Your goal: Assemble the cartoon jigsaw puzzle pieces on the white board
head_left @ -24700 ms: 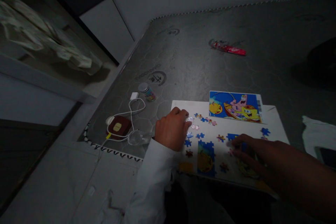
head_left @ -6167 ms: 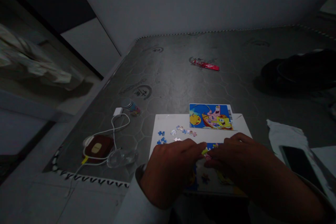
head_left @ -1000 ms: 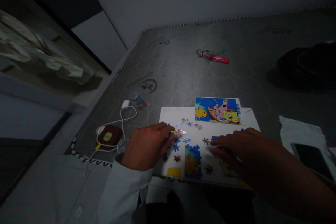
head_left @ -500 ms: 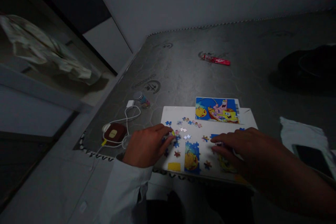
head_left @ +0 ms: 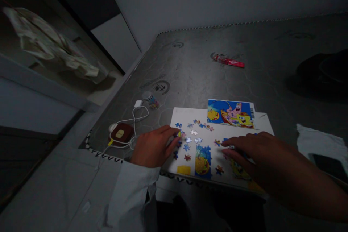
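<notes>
My left hand [head_left: 153, 146] – fingers curled, tips among loose jigsaw pieces [head_left: 187, 139]; whether they hold one, I cannot tell. My right hand [head_left: 252, 156] – fingers half spread, low over the white puzzle board [head_left: 182, 116]; any hold, likewise unclear. Between the hands: a joined blue puzzle section [head_left: 203, 162]. Beyond: a cartoon picture card [head_left: 230, 113], touching the board's far edge. Farthest: a red wrapper [head_left: 228, 61].
</notes>
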Tool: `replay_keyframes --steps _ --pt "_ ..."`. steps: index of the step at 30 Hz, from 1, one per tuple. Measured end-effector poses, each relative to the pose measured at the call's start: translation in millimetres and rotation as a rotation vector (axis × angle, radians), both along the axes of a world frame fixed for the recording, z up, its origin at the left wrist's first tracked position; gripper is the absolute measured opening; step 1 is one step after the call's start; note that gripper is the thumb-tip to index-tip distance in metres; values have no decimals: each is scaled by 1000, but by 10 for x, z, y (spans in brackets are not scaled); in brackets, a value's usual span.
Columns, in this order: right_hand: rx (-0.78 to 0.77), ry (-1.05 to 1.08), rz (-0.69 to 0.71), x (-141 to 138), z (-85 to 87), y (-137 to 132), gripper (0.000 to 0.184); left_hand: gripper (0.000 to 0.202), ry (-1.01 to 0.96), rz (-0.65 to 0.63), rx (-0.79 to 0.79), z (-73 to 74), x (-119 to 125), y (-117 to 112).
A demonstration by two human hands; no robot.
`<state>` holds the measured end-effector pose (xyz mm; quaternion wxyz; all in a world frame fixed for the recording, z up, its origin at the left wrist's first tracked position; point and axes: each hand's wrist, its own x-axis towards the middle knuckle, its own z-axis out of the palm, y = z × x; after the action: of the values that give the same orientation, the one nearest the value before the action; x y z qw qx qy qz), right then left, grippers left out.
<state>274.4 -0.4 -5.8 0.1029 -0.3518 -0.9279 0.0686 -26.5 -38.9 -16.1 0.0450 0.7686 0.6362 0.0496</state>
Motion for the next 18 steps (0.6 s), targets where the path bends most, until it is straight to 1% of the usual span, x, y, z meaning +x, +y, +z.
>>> replay_keyframes --steps 5,8,11,15,18 --pt "4 -6 -9 -101 30 -24 35 30 -58 -1 22 -45 -49 18" --pt "-19 -12 -8 -164 21 -14 34 30 -99 -21 22 -122 -83 35" --pt "-83 -10 -3 -209 -23 18 30 29 -153 -43 33 -203 -95 58" --pt "-151 -9 16 -254 -58 60 23 28 -257 -58 67 -272 -60 91" --pt "-126 -43 12 -317 -49 77 25 27 -309 -77 127 -306 1 109"
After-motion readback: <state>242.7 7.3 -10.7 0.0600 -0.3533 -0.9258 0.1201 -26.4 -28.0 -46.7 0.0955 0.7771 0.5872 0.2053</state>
